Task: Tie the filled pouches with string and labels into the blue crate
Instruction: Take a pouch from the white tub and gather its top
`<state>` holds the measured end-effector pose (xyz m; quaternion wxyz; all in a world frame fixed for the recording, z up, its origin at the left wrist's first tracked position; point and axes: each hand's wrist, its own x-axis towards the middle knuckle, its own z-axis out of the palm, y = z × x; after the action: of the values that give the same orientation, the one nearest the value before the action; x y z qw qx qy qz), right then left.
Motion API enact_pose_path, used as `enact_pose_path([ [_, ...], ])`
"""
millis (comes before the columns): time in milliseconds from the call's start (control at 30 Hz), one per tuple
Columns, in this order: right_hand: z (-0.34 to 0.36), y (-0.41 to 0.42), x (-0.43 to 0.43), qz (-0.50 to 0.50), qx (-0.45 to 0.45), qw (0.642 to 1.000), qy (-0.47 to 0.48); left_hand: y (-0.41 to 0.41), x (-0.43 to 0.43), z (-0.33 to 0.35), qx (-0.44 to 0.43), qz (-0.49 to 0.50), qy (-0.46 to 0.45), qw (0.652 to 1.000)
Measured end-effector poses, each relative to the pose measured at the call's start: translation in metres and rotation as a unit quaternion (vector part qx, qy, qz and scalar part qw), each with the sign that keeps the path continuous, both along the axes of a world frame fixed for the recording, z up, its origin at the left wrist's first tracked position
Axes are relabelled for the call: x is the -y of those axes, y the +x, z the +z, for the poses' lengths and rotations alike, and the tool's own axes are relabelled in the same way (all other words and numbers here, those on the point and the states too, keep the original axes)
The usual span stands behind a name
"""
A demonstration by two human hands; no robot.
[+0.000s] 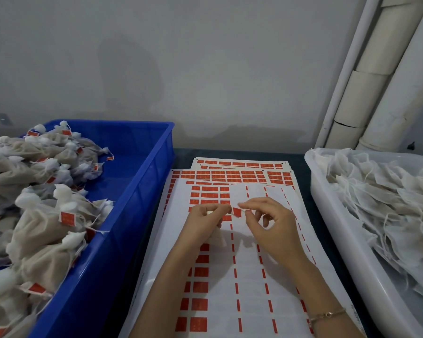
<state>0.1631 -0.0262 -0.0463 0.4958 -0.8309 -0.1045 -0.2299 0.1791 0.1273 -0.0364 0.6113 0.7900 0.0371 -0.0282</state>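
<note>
The left hand (205, 220) grips a filled pouch (218, 237), with its fingers (224, 209) pinched together just beside a red label (237, 212). The right hand (271, 228) pinches that label, whose print is too small to read. Label sheets (252, 276) lie beneath the fingers, and the blue crate (137, 181) of tied pouches (42, 225) sits to their left.

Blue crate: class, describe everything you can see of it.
The blue crate is a rectangular, open-topped bin that looks plastic, with a rolled rim. It stands on the dark table, left of the label sheets. Tied pouches with red labels are heaped along its left side. Its right inner wall is bare.
</note>
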Motion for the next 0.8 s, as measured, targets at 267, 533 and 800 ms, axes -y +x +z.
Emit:
enact_pose_path([
  [267, 0.001, 0.0, 0.001, 0.0, -0.078, 0.996, 0.033, -0.002, 0.002, 0.002, 0.033, -0.055, 0.026, 0.998],
  [533, -0.005, 0.001, -0.001, -0.018, -0.095, 0.995, 0.016, 0.001, 0.006, -0.006, 0.053, -0.051, 0.047, 0.996],
  [800, -0.011, 0.004, 0.004, -0.082, -0.094, 0.992, 0.038, 0.01, -0.012, -0.012, -0.004, -0.06, 0.001, 0.998],
])
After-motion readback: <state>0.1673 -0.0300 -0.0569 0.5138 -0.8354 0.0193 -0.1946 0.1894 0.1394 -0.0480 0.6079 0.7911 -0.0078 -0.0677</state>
